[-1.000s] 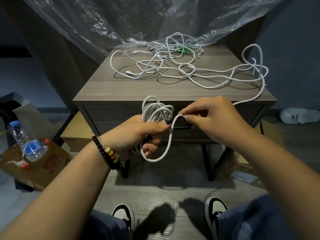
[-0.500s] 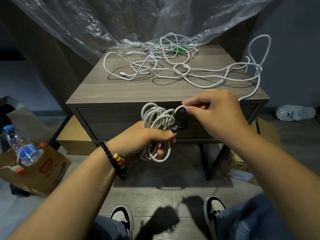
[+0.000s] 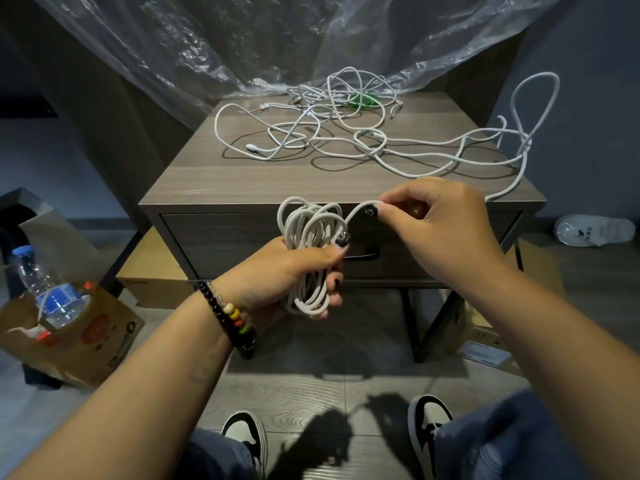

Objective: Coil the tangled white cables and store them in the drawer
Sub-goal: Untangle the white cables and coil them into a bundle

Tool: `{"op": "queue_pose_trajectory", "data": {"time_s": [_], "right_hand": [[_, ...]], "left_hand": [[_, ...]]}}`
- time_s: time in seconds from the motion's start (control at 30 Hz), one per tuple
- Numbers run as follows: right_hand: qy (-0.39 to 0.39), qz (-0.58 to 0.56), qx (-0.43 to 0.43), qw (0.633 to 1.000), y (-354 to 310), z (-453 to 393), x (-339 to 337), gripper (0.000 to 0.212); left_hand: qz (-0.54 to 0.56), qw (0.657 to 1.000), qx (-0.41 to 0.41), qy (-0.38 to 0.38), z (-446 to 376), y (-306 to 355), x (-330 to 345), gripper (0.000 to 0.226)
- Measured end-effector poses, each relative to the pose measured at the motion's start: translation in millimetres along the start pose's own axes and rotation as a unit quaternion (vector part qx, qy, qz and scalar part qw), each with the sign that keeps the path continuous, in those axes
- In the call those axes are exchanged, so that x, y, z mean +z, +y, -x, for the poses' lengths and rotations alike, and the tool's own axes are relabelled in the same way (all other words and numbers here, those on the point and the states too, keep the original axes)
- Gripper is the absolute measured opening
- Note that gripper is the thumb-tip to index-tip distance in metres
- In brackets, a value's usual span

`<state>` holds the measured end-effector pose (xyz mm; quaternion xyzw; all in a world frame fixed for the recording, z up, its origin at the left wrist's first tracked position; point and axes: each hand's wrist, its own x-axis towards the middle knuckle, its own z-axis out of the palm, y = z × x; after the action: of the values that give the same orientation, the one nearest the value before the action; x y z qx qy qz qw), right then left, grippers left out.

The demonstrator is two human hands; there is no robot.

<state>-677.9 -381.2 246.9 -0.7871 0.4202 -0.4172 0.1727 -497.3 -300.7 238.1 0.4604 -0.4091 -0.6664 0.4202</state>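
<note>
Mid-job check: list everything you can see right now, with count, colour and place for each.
coil of cable: one, white, held in front of the drawer
loose cables: a tangle, count unclear, white, on the nightstand top
green item: one, green, under the cables at the back
nightstand: one, grey-brown wood, centre
drawer: one, closed, nightstand front
plastic sheet: one, clear, behind the nightstand
water bottle: one, clear with blue cap, in the paper bag
paper bag: one, brown, floor left
shoes: two, black and white, bottom
left hand: grips the coil
right hand: pinches the cable
</note>
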Motion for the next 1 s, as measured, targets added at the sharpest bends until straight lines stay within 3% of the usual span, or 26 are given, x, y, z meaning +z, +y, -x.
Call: {"op": "queue_pose_trajectory", "data": {"time_s": [0.2,0.4,0.6,0.7,0.87,0.93,1.0], "right_hand": [[-0.012,0.02,-0.012,1.0,-2,2,0,0.009],[-0.002,0.045,-0.012,0.999,-3,4,0,0.012],[0.003,0.029,-0.059,0.998,5,-1,1,0.018],[0.062,0.06,-0.08,0.993,19,-15,-17,0.03],[0.241,0.061,0.129,0.96,64,-41,-69,0.046],[0.225,0.06,0.228,0.945,85,-47,-77,0.06],[0.161,0.064,0.298,0.939,98,-52,-75,0.073]], "left_hand": [[-0.007,1.0,0.016,0.023,-3,-6,-1,0.015],[-0.047,0.995,0.067,0.053,-4,-4,1,0.046],[0.035,0.99,0.108,0.085,-7,-3,8,0.024],[0.059,0.987,0.115,0.099,-7,0,12,0.016],[0.069,0.985,0.13,0.09,-6,3,13,0.012],[0.071,0.985,0.134,0.081,-5,5,15,0.012],[0.069,0.986,0.135,0.074,-5,7,16,0.013]]}}
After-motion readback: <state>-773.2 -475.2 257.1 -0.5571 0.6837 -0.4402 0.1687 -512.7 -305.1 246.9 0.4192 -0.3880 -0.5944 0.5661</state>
